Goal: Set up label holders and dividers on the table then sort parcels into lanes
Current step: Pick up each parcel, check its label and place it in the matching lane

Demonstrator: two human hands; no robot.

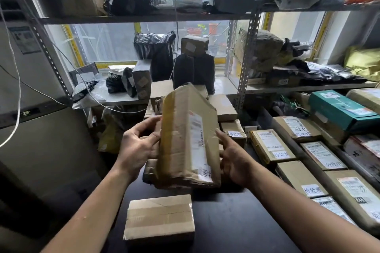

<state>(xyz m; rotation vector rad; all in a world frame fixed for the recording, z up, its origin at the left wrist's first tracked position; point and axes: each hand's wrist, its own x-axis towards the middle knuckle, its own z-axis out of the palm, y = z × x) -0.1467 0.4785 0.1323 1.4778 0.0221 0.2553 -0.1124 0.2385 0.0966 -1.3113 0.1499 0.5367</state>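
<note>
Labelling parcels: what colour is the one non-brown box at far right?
It's a teal box with a white label on top; it shows best in the head view.

Btwn left hand (135, 148) & right hand (234, 162): parcel (185, 139), above table (226, 232); small box (159, 216) in front; box rows (271, 146) to right; shelves (144, 19) behind.

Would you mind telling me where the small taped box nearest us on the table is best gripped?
Probably from above, across its shorter span: thumb on the near long side of the box, fingers on the far one. It lies flat on the table with both sides free. The left hand or right hand must first release the parcel.
</note>
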